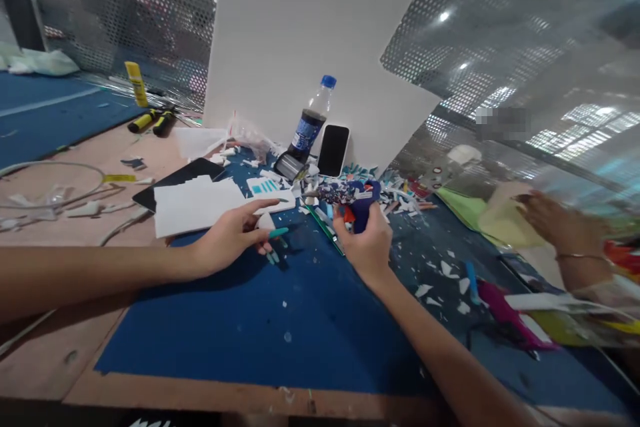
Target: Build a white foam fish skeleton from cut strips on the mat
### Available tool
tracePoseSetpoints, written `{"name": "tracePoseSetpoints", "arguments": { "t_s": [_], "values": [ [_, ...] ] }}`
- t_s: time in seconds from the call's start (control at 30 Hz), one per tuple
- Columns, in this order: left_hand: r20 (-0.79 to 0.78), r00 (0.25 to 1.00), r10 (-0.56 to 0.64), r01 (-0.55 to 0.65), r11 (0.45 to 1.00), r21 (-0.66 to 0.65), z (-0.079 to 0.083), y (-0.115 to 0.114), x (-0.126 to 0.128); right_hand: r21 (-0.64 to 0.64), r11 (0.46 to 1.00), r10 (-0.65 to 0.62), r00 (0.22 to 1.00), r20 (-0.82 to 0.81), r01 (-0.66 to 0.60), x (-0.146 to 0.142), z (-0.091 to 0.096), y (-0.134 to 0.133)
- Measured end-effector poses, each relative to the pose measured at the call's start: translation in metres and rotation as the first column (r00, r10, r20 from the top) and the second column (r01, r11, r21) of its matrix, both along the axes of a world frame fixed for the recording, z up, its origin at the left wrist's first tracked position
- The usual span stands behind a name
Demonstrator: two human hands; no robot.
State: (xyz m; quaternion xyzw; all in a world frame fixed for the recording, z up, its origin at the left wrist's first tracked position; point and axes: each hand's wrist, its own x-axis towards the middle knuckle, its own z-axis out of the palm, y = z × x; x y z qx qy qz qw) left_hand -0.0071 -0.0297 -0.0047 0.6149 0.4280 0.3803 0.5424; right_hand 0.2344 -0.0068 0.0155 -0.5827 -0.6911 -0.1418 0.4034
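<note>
My left hand (227, 240) hovers over the blue mat, its index finger stretched out and the other fingers bent. A small white piece (266, 221) shows between its thumb and fingers. Teal tips stick out at the thumb and lower fingers; whether they are nails or strips is unclear. My right hand (370, 247) grips a blue glue gun (367, 197) with an orange trigger, its nozzle pointing left. Beyond the left fingertips lies a white panel (285, 201) with teal bars. White sheets (197, 203) lie left of it.
Behind the glue gun are scraps (395, 190), a tilted cola bottle (313, 120), a grey roll (289, 165) and a phone (333, 150) against a white board (310, 20). Yellow-handled pliers (150, 121) lie back left. At right, another person's hand (565, 220) is near a magenta glue gun (515, 317).
</note>
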Motion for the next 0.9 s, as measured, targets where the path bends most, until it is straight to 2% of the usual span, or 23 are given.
{"name": "tracePoseSetpoints", "arguments": {
  "t_s": [0.13, 0.27, 0.47, 0.7, 0.9],
  "values": [
    [0.049, 0.998, -0.034, 0.037, 0.997, -0.065, 0.000, 0.000, 0.002, 0.084, 0.995, -0.047, 0.998, 0.033, 0.044, 0.007, -0.014, 0.002],
    [0.005, 0.998, -0.062, 0.063, 0.995, -0.074, -0.004, 0.002, 0.003, 0.129, 0.992, -0.018, 0.993, 0.113, 0.003, 0.014, -0.020, 0.000],
    [-0.065, 0.992, -0.111, 0.104, 0.989, -0.103, -0.004, 0.004, 0.002, 0.174, 0.979, 0.068, 0.979, 0.191, -0.102, 0.014, -0.018, -0.004],
    [-0.056, 0.994, -0.090, 0.082, 0.987, -0.136, -0.005, 0.003, 0.000, 0.314, 0.936, 0.041, 0.935, 0.353, -0.160, 0.012, -0.016, -0.006],
    [-0.080, 0.994, -0.075, 0.062, 0.987, -0.148, -0.004, 0.003, 0.000, 0.331, 0.915, 0.068, 0.897, 0.437, -0.231, 0.011, -0.014, -0.008]
  ]
}}
